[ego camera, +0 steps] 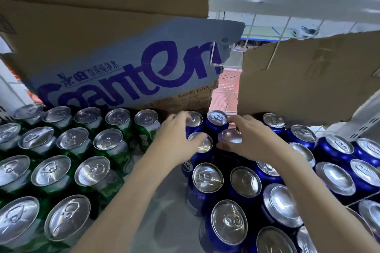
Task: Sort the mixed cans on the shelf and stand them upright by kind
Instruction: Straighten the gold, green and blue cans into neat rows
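Observation:
Several green cans (107, 141) stand upright in rows on the left of the shelf. Several blue cans (244, 181) stand upright on the right. My left hand (174, 135) reaches to the back of the blue group, its fingers curled over the tops of two blue cans (202, 144). My right hand (250, 139) comes in from the right and its fingers curl round another blue can (231, 135) beside them. One more blue can (217, 118) stands just behind, between the two hands.
A torn cardboard water box (127, 72) leans at the back behind the green cans. Another cardboard sheet (308, 76) stands at the back right against a white wire grid (253, 24). A bare strip of grey shelf (164, 201) separates the two can groups.

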